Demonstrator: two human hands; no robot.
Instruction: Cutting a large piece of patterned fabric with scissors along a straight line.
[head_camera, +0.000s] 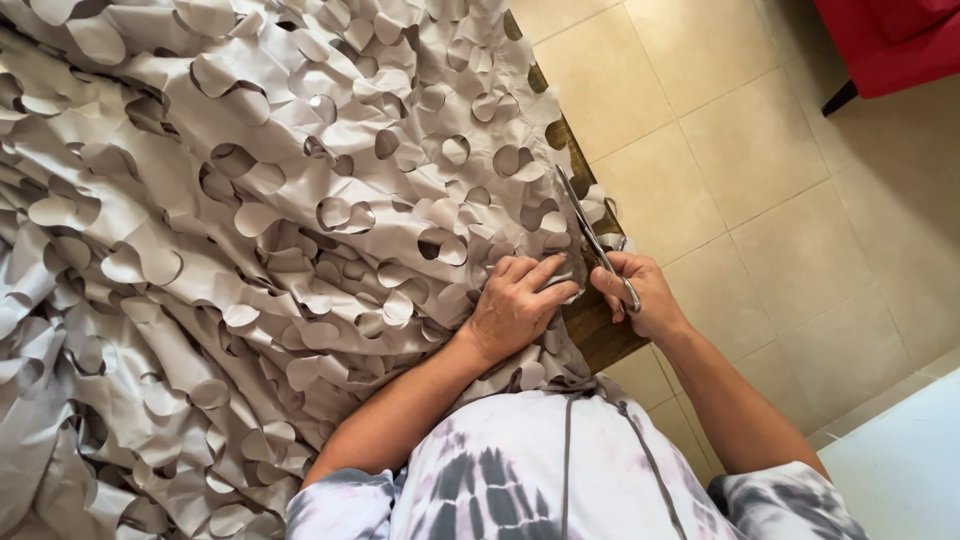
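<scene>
Cutting: right hand (645, 292) grips scissors (592, 238), fingers closed in handles
Left hand (515, 305): flat, pinning fabric (250, 250)
Next: steady fabric ahead of blades

Fabric (250, 250): pale grey-beige cloth, matt with a faint sheen, smooth, cut all over into curling round flaps; it drapes over nearly the whole surface.
Scissors (597, 247): bare metal, silvery and glossy, held in the right hand (640, 295) at the cloth's right edge.
Surface (600, 330): dark brown wood, grained, slightly worn, showing only along its right edge.
Floor (760, 190): beige tiles, smooth, low gloss, thin grout lines.
Shirt (560, 470): soft knit cloth, tie-dyed white and grey, matt.
Left hand (515, 305): bare skin pressed on the cloth.
</scene>
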